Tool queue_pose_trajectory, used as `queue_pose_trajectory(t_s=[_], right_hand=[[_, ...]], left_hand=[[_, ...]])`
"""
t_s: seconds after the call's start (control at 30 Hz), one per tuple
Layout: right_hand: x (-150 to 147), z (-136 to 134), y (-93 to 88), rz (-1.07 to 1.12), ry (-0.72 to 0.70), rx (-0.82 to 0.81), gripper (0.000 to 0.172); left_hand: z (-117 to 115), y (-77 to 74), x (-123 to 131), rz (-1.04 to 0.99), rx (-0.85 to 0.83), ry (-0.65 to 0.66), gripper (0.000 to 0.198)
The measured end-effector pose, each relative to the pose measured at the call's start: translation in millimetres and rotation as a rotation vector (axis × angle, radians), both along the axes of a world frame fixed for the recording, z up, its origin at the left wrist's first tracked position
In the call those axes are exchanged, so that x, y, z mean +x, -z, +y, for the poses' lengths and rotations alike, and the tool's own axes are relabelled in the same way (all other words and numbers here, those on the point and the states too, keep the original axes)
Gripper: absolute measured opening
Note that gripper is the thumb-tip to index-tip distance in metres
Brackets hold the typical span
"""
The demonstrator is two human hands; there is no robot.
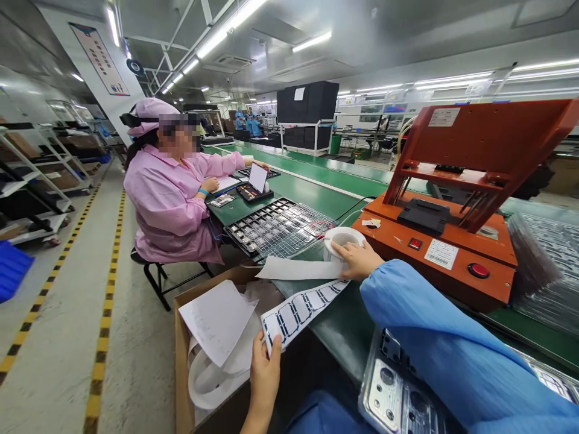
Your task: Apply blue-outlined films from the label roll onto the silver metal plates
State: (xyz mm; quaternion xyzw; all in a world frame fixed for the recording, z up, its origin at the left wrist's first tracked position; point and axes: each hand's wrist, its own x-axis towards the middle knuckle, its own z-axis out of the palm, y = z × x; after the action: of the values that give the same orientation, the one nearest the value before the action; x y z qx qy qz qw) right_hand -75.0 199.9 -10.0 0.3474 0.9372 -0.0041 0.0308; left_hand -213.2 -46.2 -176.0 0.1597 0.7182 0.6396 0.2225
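My left hand (pixel 265 367) pinches the near end of a white backing strip (pixel 296 313) printed with a row of dark blue frame-shaped stickers. The strip slants up to the right, over the table edge, toward my right hand (pixel 357 258). That hand grips the near side of a white sticker roll (pixel 337 236), with fingers over its rim and into its core. A loose plain tail of white backing paper (pixel 301 269) stretches left from the roll. Below my right sleeve sits a clear tray (pixel 384 392) of shiny metal-and-black parts.
An orange press (pixel 434 241) with a red button stands right of the roll. Below left, a cardboard box (pixel 183 361) holds waste paper. Beyond lies a gridded tray of parts (pixel 275 226) on the green table (pixel 335 337). A co-worker in pink (pixel 172 199) sits at left.
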Motion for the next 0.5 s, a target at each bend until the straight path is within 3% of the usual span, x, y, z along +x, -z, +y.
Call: queue_pose_trajectory(t_s=[0.1, 0.17, 0.23, 0.3, 0.4, 0.43, 0.5], right_hand=[[17.7, 8.1, -5.5, 0.003, 0.004, -0.050, 0.088], [28.3, 11.9, -7.0, 0.038, 0.012, -0.047, 0.084], [36.6, 13.4, -5.8, 0.079, 0.015, -0.041, 0.079], [42.4, 12.9, -2.0, 0.117, 0.020, -0.047, 0.073], [47.6, 9.3, 5.4, 0.173, 0.020, -0.058, 0.069], [48.4, 7.7, 7.1, 0.195, 0.012, -0.056, 0.070], [48.7, 4.3, 8.2, 0.252, -0.013, -0.041, 0.068]], left_hand=[[-1.7, 5.5, -3.7, 0.058, -0.045, -0.062, 0.069], [0.2, -0.4, -4.3, 0.224, -0.067, -0.164, 0.072], [6.4, -17.0, -3.3, 0.496, -0.052, -0.254, 0.065], [19.5, -43.1, -0.4, 0.776, 0.019, -0.244, 0.054], [54.6, -88.5, 8.9, 1.069, 0.170, 0.030, 0.033], [69.5, -101.8, 13.3, 1.124, 0.133, 0.174, 0.029], [100.6, -121.8, 23.3, 1.221, -0.120, 0.443, 0.029]])
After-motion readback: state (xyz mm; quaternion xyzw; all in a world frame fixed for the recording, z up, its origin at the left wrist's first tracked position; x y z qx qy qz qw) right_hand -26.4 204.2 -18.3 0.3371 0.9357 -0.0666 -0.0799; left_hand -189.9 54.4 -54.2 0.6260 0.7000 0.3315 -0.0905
